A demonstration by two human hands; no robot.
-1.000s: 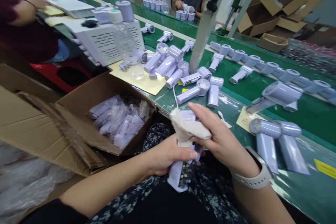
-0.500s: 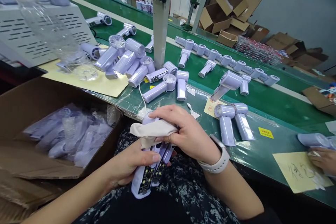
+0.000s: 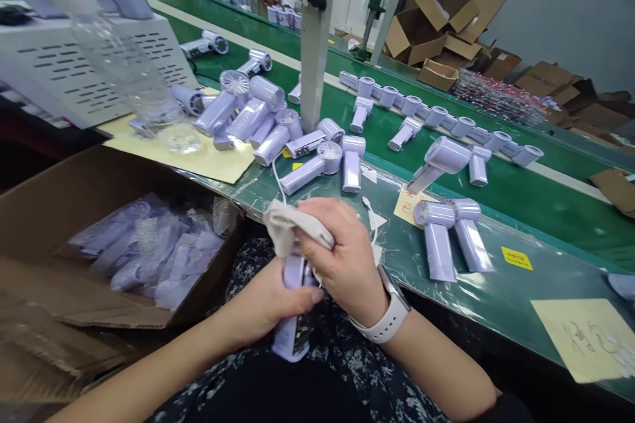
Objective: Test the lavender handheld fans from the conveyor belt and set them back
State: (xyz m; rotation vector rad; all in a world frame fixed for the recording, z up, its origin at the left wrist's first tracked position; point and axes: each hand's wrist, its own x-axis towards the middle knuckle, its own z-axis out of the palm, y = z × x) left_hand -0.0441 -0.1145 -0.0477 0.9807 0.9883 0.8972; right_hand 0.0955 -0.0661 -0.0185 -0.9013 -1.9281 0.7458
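Hands worked low at centre frame: my left hand [image 3: 270, 301] gripped the lilac fan [image 3: 292, 317] upright over my lap, while my right hand [image 3: 342, 258], fingers closed on the cloth [image 3: 285, 225], had slid lower than a second before, wiping onward. Beyond, loose fans [image 3: 307, 172] littered the green bench [image 3: 496, 291].

Even, bright overhead light is cast; glare is seen on the plastic film [image 3: 446, 291] right of the hands, and edges are stretched and blurred.
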